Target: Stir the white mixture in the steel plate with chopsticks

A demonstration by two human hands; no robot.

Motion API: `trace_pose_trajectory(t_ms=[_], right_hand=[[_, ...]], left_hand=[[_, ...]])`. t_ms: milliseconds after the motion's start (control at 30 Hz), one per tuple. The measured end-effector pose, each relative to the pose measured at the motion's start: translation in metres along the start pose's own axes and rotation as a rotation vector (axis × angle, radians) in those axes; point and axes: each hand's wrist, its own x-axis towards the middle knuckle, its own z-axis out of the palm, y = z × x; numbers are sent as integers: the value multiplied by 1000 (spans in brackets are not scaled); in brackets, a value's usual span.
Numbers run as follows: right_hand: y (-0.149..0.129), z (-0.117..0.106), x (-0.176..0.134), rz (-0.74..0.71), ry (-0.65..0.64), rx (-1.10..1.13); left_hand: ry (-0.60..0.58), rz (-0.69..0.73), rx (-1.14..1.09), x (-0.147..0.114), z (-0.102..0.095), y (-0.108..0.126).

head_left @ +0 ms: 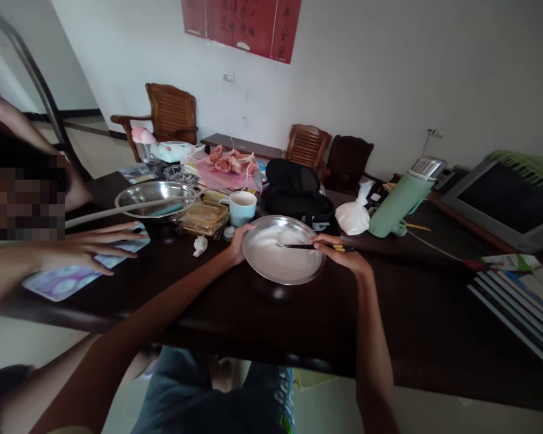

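right hand (344, 252) grip pinches a thin dark utensil (305, 246) with yellow at the handle, tip lying in the steel plate (271, 268). left hand (241, 240) fingers curled on the plate's far-left rim. plate sits mid-desk (416, 313), toward the near edge, filmed with white batter. judged light, stiff, slick metal; best held at the rim. white mug (242, 207) just behind; another person's hand (97, 246) toward the left end.
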Motion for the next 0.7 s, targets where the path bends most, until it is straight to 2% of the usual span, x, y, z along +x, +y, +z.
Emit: trace_pose_trajectory(t_ms=[100,167,300,400,533,633,700], right_hand=[[5,-12,-23,31,-13,-8],[1,-12,-31,46,-54,-9],[-8,4,-9,3,-123,-20],[-6,8,4,-9,-73,-43],[1,-7,-18,40,-3,-38],[-1,-9,-31,52,-58,-19],[-2,-1,-25,37,-84,-10]], left_hand=[[-11,-9,10,0,-1,0],[-19,-10,5,0,-1,0],[-51,-4,-16,1,-1,-2],[-81,14,-26,3,-3,-4],[-78,2,-11,9,-9,-7],[-70,-12,-3,13,-12,-8],[-77,-9,-11,14,-12,-7]])
